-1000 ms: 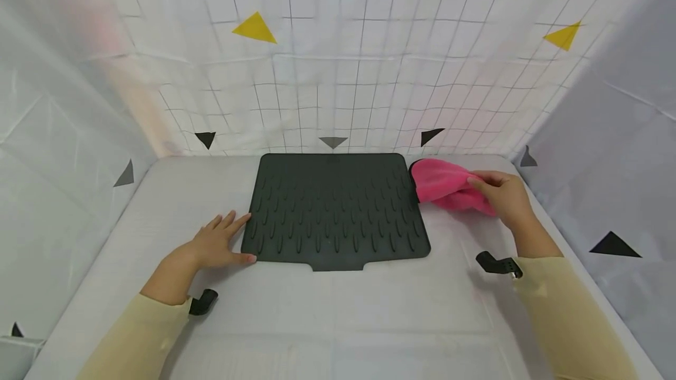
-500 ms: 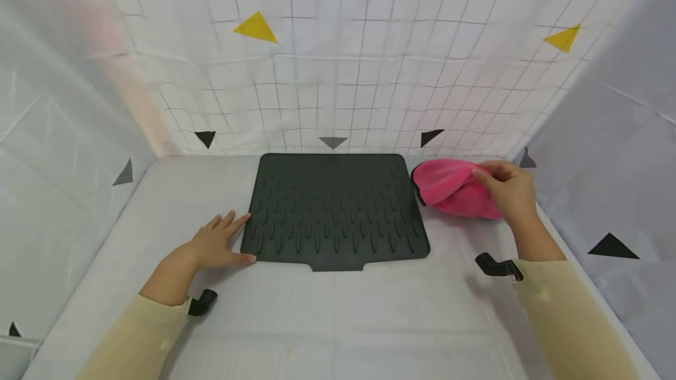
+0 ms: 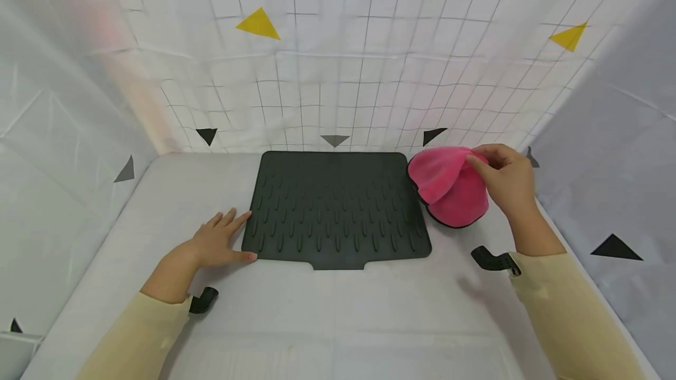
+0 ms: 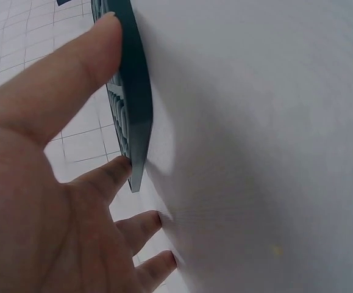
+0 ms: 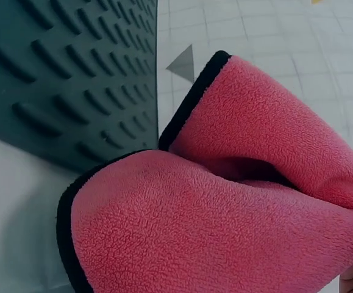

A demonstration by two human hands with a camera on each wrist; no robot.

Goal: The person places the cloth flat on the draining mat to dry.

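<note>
A dark green ridged draining mat (image 3: 338,210) lies flat in the middle of the table. My left hand (image 3: 213,243) rests at its left edge with spread, straight fingers. In the left wrist view the thumb (image 4: 97,52) and index finger touch the mat's edge (image 4: 139,110), while two other fingertips meet the table. My right hand (image 3: 509,183) pinches a pink cloth (image 3: 449,183) with black edging between thumb and fingers. Folded and hanging from the pinch, the cloth (image 5: 176,226) is beside the mat's right edge. Most of the right hand is out of the right wrist view.
The white table (image 3: 338,321) runs up to a grid-patterned sheet (image 3: 338,87) behind the mat. White sheets enclose both sides, with black and yellow triangle markers. A black camera mount sits at each wrist, such as the right one (image 3: 493,260).
My right hand has risen slightly, lifting the pink cloth, whose lower part now hangs down and shows more black edging. The left hand and the mat have stayed in place.
</note>
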